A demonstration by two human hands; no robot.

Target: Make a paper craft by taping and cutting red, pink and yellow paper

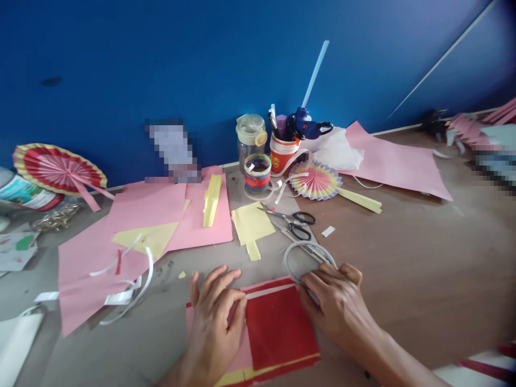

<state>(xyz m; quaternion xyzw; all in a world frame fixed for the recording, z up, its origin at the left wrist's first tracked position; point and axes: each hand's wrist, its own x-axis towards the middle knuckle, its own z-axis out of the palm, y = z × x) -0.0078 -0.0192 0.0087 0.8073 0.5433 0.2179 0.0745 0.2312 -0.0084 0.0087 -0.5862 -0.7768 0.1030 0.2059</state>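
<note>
Lying at six o'clock, square red paper sheet (282, 330), narrow white strip (271, 292) along its twelve-o'clock edge, left hand (217, 312) at ten, thumb and forefinger pressed together, right hand (338, 301) at two, pinching translucent ring-shaped roll (312, 244).

Yellow characters (276, 162) on red paper cup (284, 152), too small to read, bottle label (29, 191), illegible

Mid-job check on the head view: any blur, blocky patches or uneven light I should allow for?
Head view, centre: the red paper and scissors read fairly clear; head view, far right: the fringed pink paper is soft; head view, top: the blue wall is unevenly lit; head view, left of centre and right edge: blocky pixelation hides detail.
</note>
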